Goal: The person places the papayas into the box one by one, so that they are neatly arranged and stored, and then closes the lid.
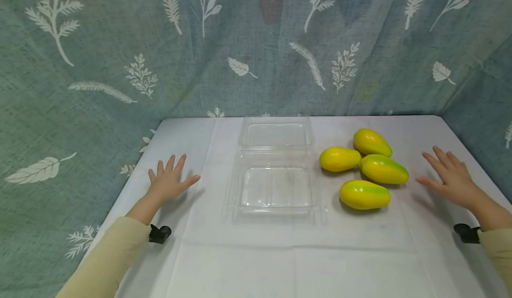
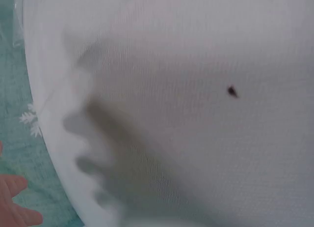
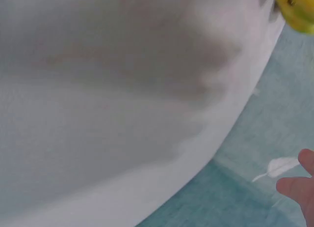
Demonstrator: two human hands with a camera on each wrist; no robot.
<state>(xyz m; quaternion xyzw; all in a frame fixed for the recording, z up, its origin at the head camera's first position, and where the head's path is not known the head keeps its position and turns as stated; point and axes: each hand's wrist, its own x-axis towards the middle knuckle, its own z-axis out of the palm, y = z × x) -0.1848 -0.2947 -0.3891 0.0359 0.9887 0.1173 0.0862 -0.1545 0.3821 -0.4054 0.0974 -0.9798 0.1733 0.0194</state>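
Clear plastic forms the hinged container (image 1: 276, 187) at the middle of the bench (image 1: 248, 267), its tray on the near side and its lid (image 1: 276, 134) laid back on the far side; to its right lie four yellow-green fruits, the left fruit (image 1: 340, 159) nearest the tray, the far fruit (image 1: 373, 142) beyond it, the right fruit (image 1: 384, 169) close beside both, and the near fruit (image 1: 365, 195) a little apart from the others; whether the three close ones touch, I cannot tell.

The left hand (image 1: 170, 182) is over the left side of the bench, well apart from the container, its fingers and thumb spread wide; the right hand (image 1: 454, 180) is over the right side, nearest to the right fruit yet apart from it, its fingers extended and its thumb held away from them.

White cloth covers the bench; beige sleeves (image 1: 114, 253) and black wrist fittings (image 1: 161, 234) show on both arms; behind stands a blue-green curtain (image 1: 264, 89) with pale leaf prints; the left wrist view shows a dark speck (image 2: 232, 91) on the white surface.
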